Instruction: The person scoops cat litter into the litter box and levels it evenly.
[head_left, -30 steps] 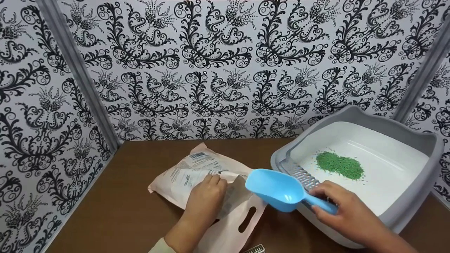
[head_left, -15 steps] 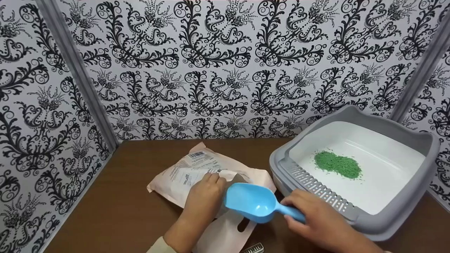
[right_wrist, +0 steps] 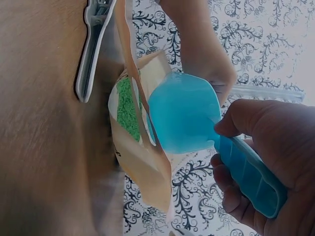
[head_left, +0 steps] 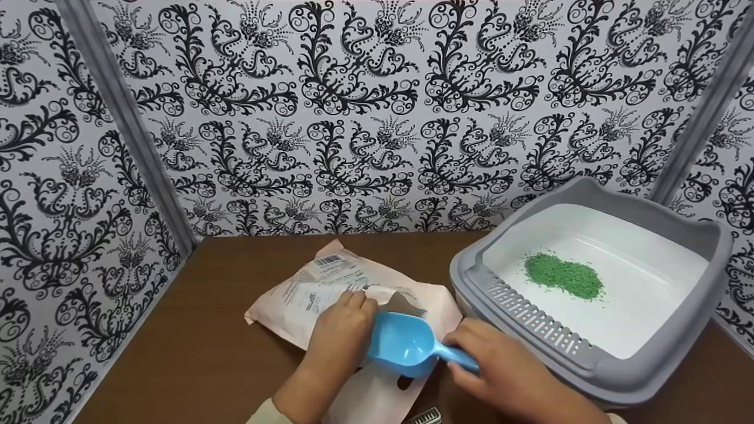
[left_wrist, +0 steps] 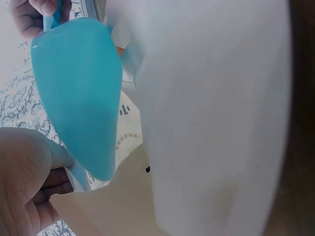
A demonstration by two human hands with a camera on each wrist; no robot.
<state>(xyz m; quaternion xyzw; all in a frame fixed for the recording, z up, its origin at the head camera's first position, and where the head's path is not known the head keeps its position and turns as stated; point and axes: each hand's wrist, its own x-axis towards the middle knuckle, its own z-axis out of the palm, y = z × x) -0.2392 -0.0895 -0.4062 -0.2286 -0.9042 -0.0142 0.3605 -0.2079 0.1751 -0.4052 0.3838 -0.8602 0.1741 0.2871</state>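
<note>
My right hand (head_left: 500,359) grips the handle of a light-blue scoop (head_left: 406,344), fingers wrapped round it. The scoop's bowl shows no load in the head view and hangs at the mouth of a pale pink bag (head_left: 318,288). That bag lies on the table with printed text and a handle slot. At its opening, my left hand (head_left: 344,330) pinches the edge of the bag and holds it up. Green pellets (right_wrist: 128,110) show inside the bag in the right wrist view. The left wrist view has the bowl close to my left hand (left_wrist: 29,177).
At the right stands a grey-rimmed white litter box (head_left: 654,377) with a slotted front ledge. A pile of green litter (head_left: 564,275) lies on its floor. A slim metal-and-white tool (right_wrist: 93,54) lies near the table's front edge. Patterned walls (head_left: 365,118) enclose the table (head_left: 194,330).
The right hand has carried the scoop left and down from beside the litter box to the bag's mouth. The left hand stays on the bag.
</note>
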